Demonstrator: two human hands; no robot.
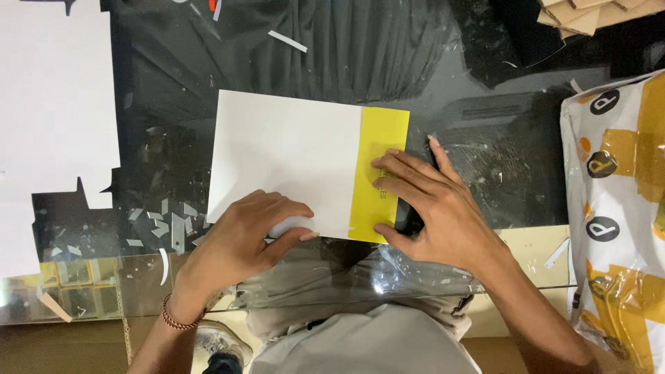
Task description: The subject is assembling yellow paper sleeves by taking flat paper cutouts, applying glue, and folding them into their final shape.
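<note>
Right now a rectangular white sheet of card (284,163) lies flat on the dark glass surface (499,159), with a yellow paper strip (384,131) laid along its right edge; the strip overlaps the white card and runs from its top edge down to its bottom edge. The left hand (242,239) rests on the lower edge of the white card, its fingers curled loosely around a small white rounded object (291,225) pressed against the card; what that object is I cannot tell. The right hand (433,208) lies open and flat, fingers spread, fingertips pressing on the yellow strip and thumb at the strip's lower corner; it grips nothing. A dark flat object (409,218) shows just under the right palm, beside the strip; its kind is unclear. A beaded bracelet (180,318) circles the left wrist. To the left lies a large white sheet (55,104) with small pale paper scraps (170,221) scattered near it; at the right edge sits a white and yellow plastic mailing bag (616,208); brown cardboard pieces (589,17) lie in the top right corner.
</note>
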